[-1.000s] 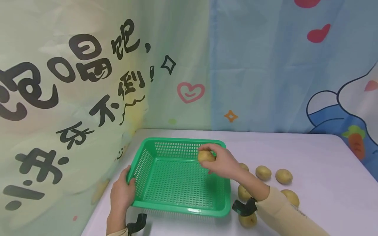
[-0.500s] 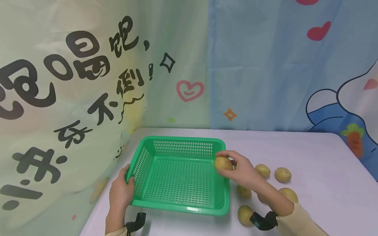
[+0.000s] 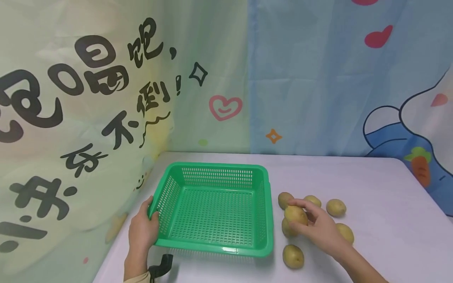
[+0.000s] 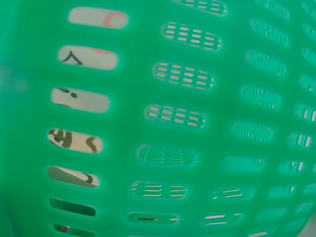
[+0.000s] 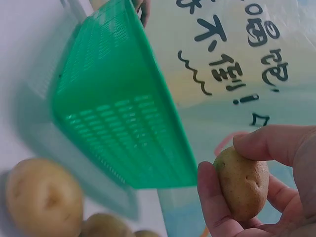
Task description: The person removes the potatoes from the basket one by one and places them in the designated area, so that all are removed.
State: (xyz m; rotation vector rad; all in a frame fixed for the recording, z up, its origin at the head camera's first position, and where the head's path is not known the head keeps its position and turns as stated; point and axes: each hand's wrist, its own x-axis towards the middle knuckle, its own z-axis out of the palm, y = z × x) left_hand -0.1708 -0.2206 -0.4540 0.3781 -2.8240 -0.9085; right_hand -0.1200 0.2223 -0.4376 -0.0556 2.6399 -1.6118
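Observation:
A green slotted plastic basket (image 3: pixel 212 216) sits on the table, its inside bare of anything. My left hand (image 3: pixel 143 226) grips its left rim, thumb on the near inner side. In the left wrist view the slotted basket wall (image 4: pixel 123 128) fills everything, and that hand is out of sight. To the right of the basket, my right hand (image 3: pixel 323 232) holds a potato (image 3: pixel 295 214) above other potatoes. The right wrist view shows this potato (image 5: pixel 243 182) pinched between thumb and fingers. Just below it lies a partly covered potato (image 3: pixel 288 228).
Several potatoes lie loose right of the basket, among them a near one (image 3: pixel 293 256) and a far right one (image 3: pixel 336 207). A white table (image 3: pixel 382 196) carries everything. Behind it hangs a printed cloth backdrop (image 3: pixel 301 86). A black wrist mount (image 3: pixel 161 267) sits on the left wrist.
My right hand has carried the potato from over the basket, past its right rim, to above the potatoes on the right. The left hand keeps its grip on the basket.

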